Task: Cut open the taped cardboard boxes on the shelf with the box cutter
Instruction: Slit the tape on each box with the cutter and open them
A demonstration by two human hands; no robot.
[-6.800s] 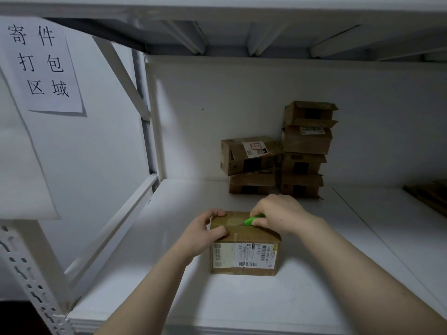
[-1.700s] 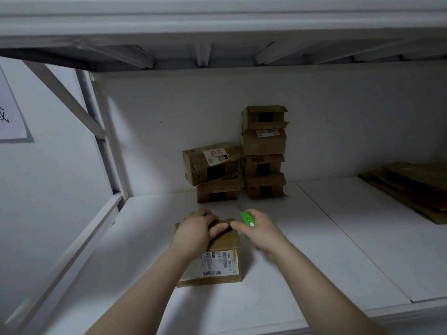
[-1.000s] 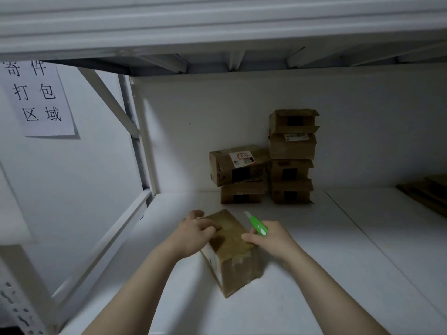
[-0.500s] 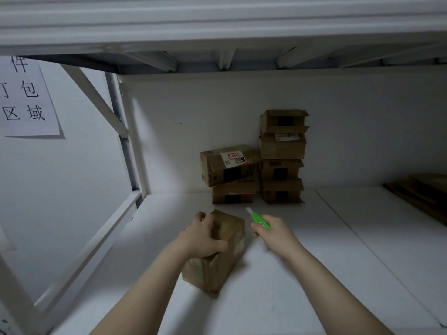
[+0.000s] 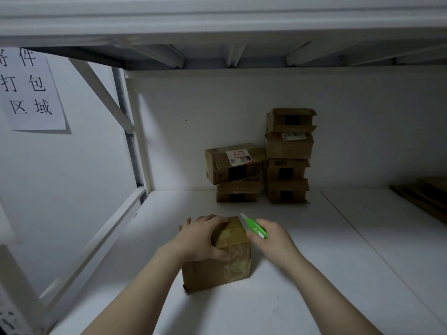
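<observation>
Green box cutter [image 5: 254, 226]: was held in the right hand [image 5: 273, 240], fingers curled round the rear of its handle, the pale tip pointing up and left.
Cutter tip: sat just beside the far right top edge of the near box [image 5: 229, 264]; whether it touched the cardboard could not be told.
Left hand [image 5: 200, 238]: lay over the top left of the near box and gripped it, fingers wrapped over the far edge and thumb pressed along the front face.
Near box: brown cardboard, shiny clear tape across the top and down the front face, standing on the white shelf board [image 5: 314, 274] near its front, turned slightly askew.
Low stack [image 5: 234, 165]: two brown boxes against the back wall, well behind the hands, the upper one tilted and bearing a white and red label.
Tall stack [image 5: 289, 155]: four brown boxes just to the right of the low stack, touching it, the topmost with its flaps loose.
Flattened cardboard [image 5: 425, 197]: lay at the far right of the shelf, cut off by the frame edge.
Paper sign [image 5: 31, 90]: was stuck to the left wall, handwritten in black characters.
Diagonal brace [image 5: 101, 93]: white metal, ran down to the rear left upright.
Upper shelf [image 5: 217, 20]: white, overhead.
</observation>
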